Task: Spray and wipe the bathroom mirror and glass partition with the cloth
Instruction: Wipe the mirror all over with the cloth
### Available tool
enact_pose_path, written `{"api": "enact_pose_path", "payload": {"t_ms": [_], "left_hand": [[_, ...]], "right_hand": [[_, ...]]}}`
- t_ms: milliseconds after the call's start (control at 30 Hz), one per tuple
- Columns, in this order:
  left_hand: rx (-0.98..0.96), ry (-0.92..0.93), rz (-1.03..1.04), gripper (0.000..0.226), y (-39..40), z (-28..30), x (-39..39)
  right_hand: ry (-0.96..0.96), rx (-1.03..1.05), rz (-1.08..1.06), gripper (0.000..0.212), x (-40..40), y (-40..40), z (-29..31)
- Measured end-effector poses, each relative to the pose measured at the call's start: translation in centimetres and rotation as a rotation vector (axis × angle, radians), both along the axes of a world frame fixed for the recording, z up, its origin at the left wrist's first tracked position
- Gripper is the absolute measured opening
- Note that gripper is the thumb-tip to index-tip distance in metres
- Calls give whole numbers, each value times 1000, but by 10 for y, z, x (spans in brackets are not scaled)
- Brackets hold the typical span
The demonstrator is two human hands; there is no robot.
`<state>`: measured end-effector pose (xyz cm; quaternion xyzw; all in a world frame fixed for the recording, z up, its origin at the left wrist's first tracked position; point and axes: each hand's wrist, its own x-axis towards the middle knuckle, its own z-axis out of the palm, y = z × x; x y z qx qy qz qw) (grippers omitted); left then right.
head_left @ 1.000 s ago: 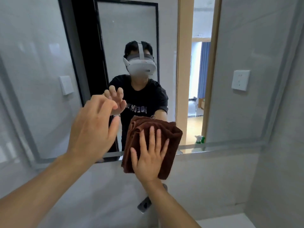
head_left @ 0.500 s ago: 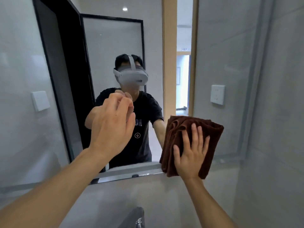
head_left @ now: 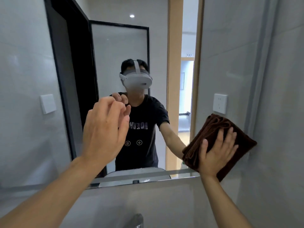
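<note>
The bathroom mirror fills the wall ahead and reflects a person in a headset and dark shirt. A folded brown cloth lies flat against the mirror's lower right part. My right hand presses on the cloth with straight, spread fingers. My left hand is raised in front of the mirror at centre left, fingers loosely bent, holding nothing. I cannot tell whether it touches the glass. No spray bottle is in sight.
The mirror's lower edge runs across just below the hands, with grey wall beneath. A metal tap top shows at the bottom centre. Reflected are a black-framed glass partition, a wooden doorway and a white wall socket.
My right hand has slid the cloth to the right and up along the mirror. My left hand has risen and its fingers have curled a little. The view has tilted up.
</note>
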<state>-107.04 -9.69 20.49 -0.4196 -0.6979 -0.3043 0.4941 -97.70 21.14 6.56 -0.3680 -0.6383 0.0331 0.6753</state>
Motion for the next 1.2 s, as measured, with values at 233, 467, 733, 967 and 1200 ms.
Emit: {"api": "enact_pose_path", "payload": {"t_ms": [233, 467, 733, 967, 1200], "left_hand": [[76, 25, 34, 26, -61, 26, -16], [191, 37, 85, 28, -108, 50, -31], [232, -52, 65, 9, -64, 73, -34], [134, 82, 61, 25, 14, 101, -14], [124, 151, 97, 30, 36, 144, -9]], "right_hand": [[-95, 110, 70, 66, -64, -118, 78], [-382, 513, 278, 65, -116, -219, 153], [-422, 702, 158, 62, -71, -131, 225], [-242, 449, 7, 63, 10, 15, 260], [-106, 234, -14, 62, 48, 75, 225]]}}
